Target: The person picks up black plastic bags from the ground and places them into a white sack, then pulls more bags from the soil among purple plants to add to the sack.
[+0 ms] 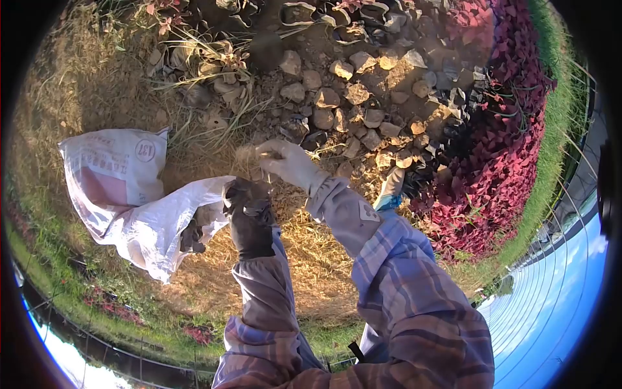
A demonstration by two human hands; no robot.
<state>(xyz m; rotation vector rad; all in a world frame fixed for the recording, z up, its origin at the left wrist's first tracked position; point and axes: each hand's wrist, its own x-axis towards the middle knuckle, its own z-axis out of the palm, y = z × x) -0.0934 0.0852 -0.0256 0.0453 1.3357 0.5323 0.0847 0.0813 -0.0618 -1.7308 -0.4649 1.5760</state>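
Observation:
My left hand (249, 214), in a dark glove, is closed on the gathered rim of a white woven sack (146, 227). The sack lies on its side to the left, with printing and a pinkish patch, and dark lumps (192, 236) show at its mouth. My right hand (285, 162), in a pale glove, is just beyond the left, low over the soil near the sack's opening. Its fingers are curled together beside a dry brownish clump (246, 157); I cannot tell what is between them.
Many stones (327, 97) and dark crumpled plant bags (298, 14) lie ahead on the soil. Purple-red plants (499, 175) form a band on the right, bordered by grass (556, 97). Dry straw (317, 259) covers the ground below my arms. A foot (391, 188) shows by the stones.

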